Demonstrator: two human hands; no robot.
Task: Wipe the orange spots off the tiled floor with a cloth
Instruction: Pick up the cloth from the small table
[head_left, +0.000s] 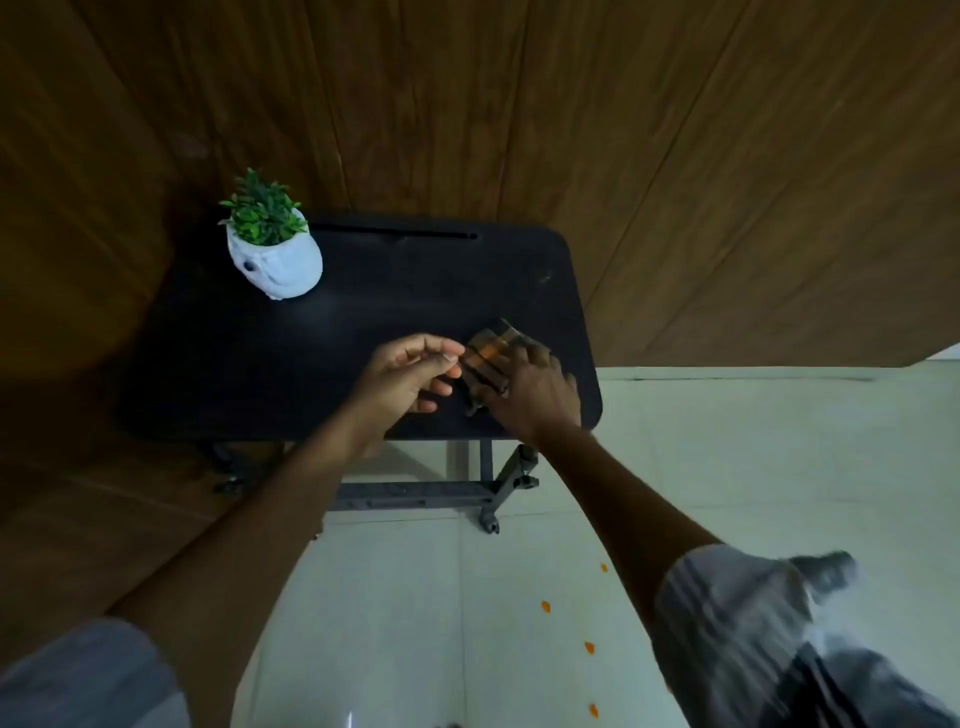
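The tiled floor (415, 597) is stretching pale below the black desk (260, 338), and orange spots (545, 606) are trailing across it well short of the desk's wheeled base. On the desk's right end the folded cloth (485, 349) is lying under the right hand (530, 392), whose fingers are curling onto it. The left hand (410, 371) is hovering just beside the cloth, loosely curled and holding nothing. A one-sided grip is likely to let the cloth unfold or slip.
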